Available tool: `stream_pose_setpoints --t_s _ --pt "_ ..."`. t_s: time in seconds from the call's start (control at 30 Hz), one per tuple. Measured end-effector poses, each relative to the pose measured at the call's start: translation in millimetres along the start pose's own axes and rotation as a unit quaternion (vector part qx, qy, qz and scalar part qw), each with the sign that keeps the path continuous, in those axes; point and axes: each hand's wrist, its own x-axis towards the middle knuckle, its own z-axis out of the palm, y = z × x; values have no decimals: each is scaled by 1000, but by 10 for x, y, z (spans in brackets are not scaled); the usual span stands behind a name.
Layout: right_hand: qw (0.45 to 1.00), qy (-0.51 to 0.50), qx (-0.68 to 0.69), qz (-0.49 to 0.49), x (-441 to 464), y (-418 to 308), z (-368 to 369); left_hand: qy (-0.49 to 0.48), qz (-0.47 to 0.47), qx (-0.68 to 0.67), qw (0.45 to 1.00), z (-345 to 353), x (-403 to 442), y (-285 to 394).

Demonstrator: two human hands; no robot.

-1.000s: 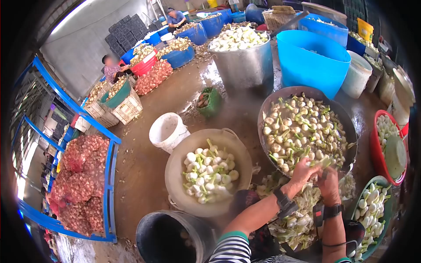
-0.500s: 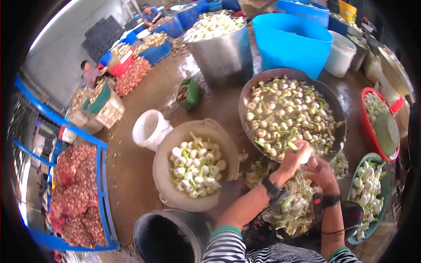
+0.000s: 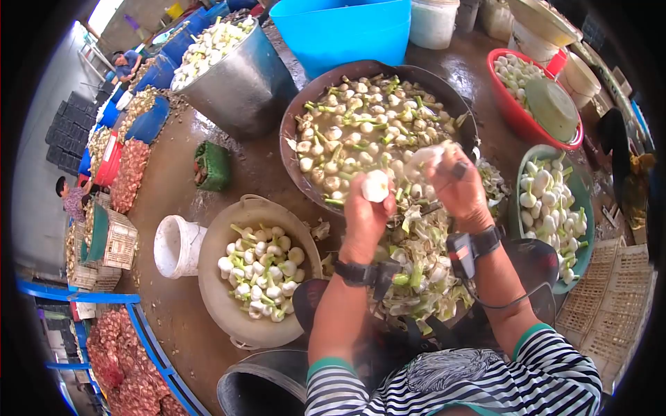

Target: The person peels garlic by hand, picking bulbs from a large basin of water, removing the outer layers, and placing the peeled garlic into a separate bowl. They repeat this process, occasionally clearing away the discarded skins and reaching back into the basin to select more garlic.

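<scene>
My left hand (image 3: 362, 220) is closed around a white garlic bulb (image 3: 375, 186), held up at the near rim of a wide dark basin (image 3: 295, 161) of murky water. Stemmed, dirtier-looking bulbs (image 3: 368, 128) float in that basin. To the right, my right hand (image 3: 459, 188) is raised with fingers bent, pinching a pale, blurred piece that looks like peel (image 3: 424, 159). Below both hands lies a heap of stripped skins and leaves (image 3: 416, 277). A beige tub (image 3: 215, 291) on the left holds clean white bulbs (image 3: 260, 274).
A green basin (image 3: 586, 243) and a red basin (image 3: 499, 90) of bulbs stand at right. A metal drum (image 3: 243, 90), a blue tub (image 3: 340, 35), a white bucket (image 3: 180, 246) and a green container (image 3: 211, 166) surround me. Two people sit far left.
My hands have moved apart: the left now holds the bulb, while the right has swung away up and right with the pale piece. The view has turned right.
</scene>
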Motion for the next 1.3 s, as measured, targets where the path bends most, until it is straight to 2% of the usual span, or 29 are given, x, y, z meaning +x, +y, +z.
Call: stream_pose_setpoints --t_s 0.03,0.07,0.1,0.13,0.17,0.27,0.3,0.33,0.37,0.4,0.43,0.47,0.5,0.53,0.57,0.63,0.7,0.73,0.8,0.83,0.9,0.97,1.07,1.1,1.17,1.23,1.27,1.3 --pt "1000 -6 -12 -3 -63 -61 -120 -14 6 -22 1000 -19 5 34" --pt "995 -34 -76 47 -110 62 -604 -46 -11 -62 997 -100 24 52" --pt "939 -88 -319 97 -242 148 -800 -32 -2 -69 997 -112 47 67" --pt "817 -166 -540 117 -370 209 -862 -17 5 -76 997 -117 67 56" --pt "489 -237 -831 123 -533 273 -937 -1 9 -81 997 -134 72 38" --pt "620 -168 -761 97 -489 314 -949 12 -4 -92 996 -131 27 53" --pt "713 -97 -672 174 -364 137 -630 19 -4 -88 996 -123 9 68" --pt "726 -53 -671 144 -218 133 -714 38 23 -97 994 -169 3 92" --pt "721 -3 -681 133 -116 -3 -498 54 50 -107 992 -223 -2 146" --pt "703 -11 -704 102 70 -28 -675 45 81 -136 986 -254 -39 287" --pt "667 7 -734 126 258 -41 -808 24 146 -196 969 -314 -91 444" --pt "636 -16 -764 108 388 -59 -927 26 163 -270 949 -418 -149 622" --pt "605 -42 -790 90 514 -58 -1041 -24 248 -244 937 -553 -245 785" --pt "601 -55 -795 62 661 -4 -1176 17 297 -186 937 -749 -335 981" --pt "597 -70 -799 34 808 82 -1321 47 313 -297 901 -643 -488 1083" --pt "576 -124 -808 -16 1042 219 -1441 187 408 -313 837 -305 -539 1209" --pt "539 -206 -815 -54 1227 430 -1496 207 353 -200 891 -382 -398 1152" --pt "468 -236 -852 1 1360 536 -1545 220 318 -143 911 -434 -329 1090" --pt "313 -300 -893 121 1581 758 -1775 91 159 -117 976 -429 -191 848" --pt "367 -276 -886 64 1621 870 -1986 32 69 -113 991 -374 -123 771" --pt "267 -285 -919 55 1643 909 -1894 48 10 -31 998 -117 -49 588" --pt "182 -273 -942 73 1727 1045 -1990 66 -8 72 995 -64 -13 489" --pt "63 -265 -951 146 1759 1062 -1860 93 -3 86 992 -75 -4 524" --pt "59 -250 -948 186 1759 1003 -1758 98 4 85 992 -88 -17 528" --pt "56 -219 -952 205 1689 770 -1523 95 -1 96 991 -79 -34 525" --pt "180 -154 -942 240 1708 462 -1476 91 -7 112 990 -30 -41 513" --pt "232 -165 -922 264 1722 267 -1416 88 -13 122 989 10 -43 488" --pt "250 -189 -910 270 1717 155 -1340 84 -20 132 988 51 -50 461"
